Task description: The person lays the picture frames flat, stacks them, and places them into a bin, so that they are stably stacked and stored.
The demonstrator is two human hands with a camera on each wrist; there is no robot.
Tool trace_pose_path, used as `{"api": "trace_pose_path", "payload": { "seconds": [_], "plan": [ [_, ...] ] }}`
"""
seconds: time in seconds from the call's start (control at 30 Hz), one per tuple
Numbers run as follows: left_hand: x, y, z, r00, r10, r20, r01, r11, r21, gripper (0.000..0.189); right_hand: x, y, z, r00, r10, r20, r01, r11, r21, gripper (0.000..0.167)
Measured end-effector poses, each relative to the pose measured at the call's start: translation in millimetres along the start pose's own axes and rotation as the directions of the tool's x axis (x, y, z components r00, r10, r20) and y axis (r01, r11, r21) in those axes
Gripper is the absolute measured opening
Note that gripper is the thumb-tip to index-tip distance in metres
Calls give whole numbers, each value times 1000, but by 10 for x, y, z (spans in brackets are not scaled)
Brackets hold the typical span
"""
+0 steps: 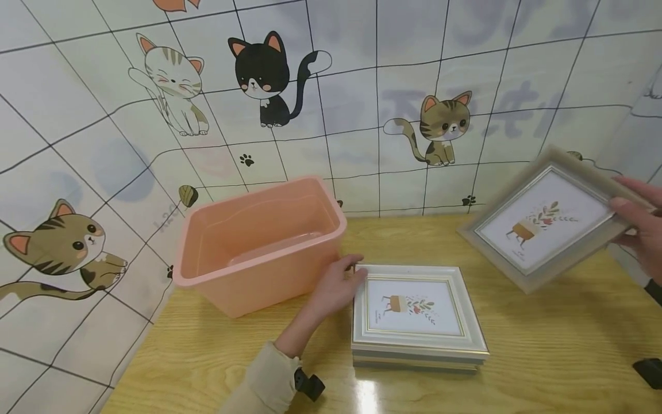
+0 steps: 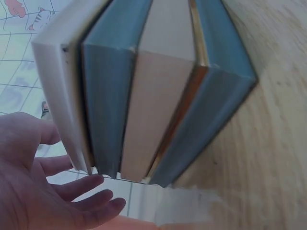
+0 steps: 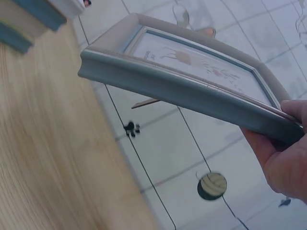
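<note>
Frame [image 1: 543, 224] held tilted, right grip [image 1: 643, 227] raised

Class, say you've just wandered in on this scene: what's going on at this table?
A person is handling picture frames with both hands. The right hand holds a greyish frame tilted in the air, above the wooden table. The left hand is at the left edge of a stack of frames, with a white frame on top. A pink bin stands to the left of the stack.
</note>
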State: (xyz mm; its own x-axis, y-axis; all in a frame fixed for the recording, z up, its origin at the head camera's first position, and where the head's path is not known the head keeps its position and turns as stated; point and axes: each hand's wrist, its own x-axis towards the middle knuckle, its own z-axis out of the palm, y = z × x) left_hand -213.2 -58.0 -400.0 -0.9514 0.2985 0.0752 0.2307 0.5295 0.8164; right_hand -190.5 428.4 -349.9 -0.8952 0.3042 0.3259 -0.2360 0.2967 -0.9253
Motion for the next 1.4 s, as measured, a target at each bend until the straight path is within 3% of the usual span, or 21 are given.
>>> {"api": "trace_pose_path", "payload": {
  "seconds": [0.1,0.17,0.23,0.33,0.47,0.53,0.67,0.8,1.0,1.17,1.4],
  "plan": [
    [-1,61,-16,999,49,6,-50,997,60,44,-62,-127,112,998,7,67,-24,965,262,52],
    [-6,114,-26,996,92,0,-91,992,84,43,-101,-198,185,995,24,97,-64,895,442,51],
    [-21,170,-39,993,121,-8,-120,989,84,43,-146,-265,258,994,33,109,-86,841,534,50],
    [-53,257,-63,983,179,-27,-178,983,37,43,-243,-346,377,989,64,131,-127,817,562,49],
    [-97,389,-102,963,267,-38,-269,960,-80,42,-394,-428,529,976,96,195,-181,857,483,50],
    [-105,453,-113,949,311,-38,-314,939,-138,43,-452,-452,589,966,84,244,-196,855,481,50],
    [-99,561,-116,916,401,-30,-396,886,-240,45,-555,-480,702,942,15,336,-204,819,536,49],
    [-107,651,-110,889,458,-20,-439,836,-331,48,-693,-516,843,923,-36,384,-219,771,598,49],
    [-158,749,-120,859,511,-6,-474,792,-385,51,-894,-602,1065,913,4,408,-264,767,584,49],
    [-179,817,-135,865,502,12,-459,800,-386,53,-960,-612,1220,888,-27,459,-268,780,566,48],
    [-182,861,-148,906,421,50,-369,840,-399,57,-1010,-604,1402,866,-60,496,-279,765,580,47]
  ]
}}
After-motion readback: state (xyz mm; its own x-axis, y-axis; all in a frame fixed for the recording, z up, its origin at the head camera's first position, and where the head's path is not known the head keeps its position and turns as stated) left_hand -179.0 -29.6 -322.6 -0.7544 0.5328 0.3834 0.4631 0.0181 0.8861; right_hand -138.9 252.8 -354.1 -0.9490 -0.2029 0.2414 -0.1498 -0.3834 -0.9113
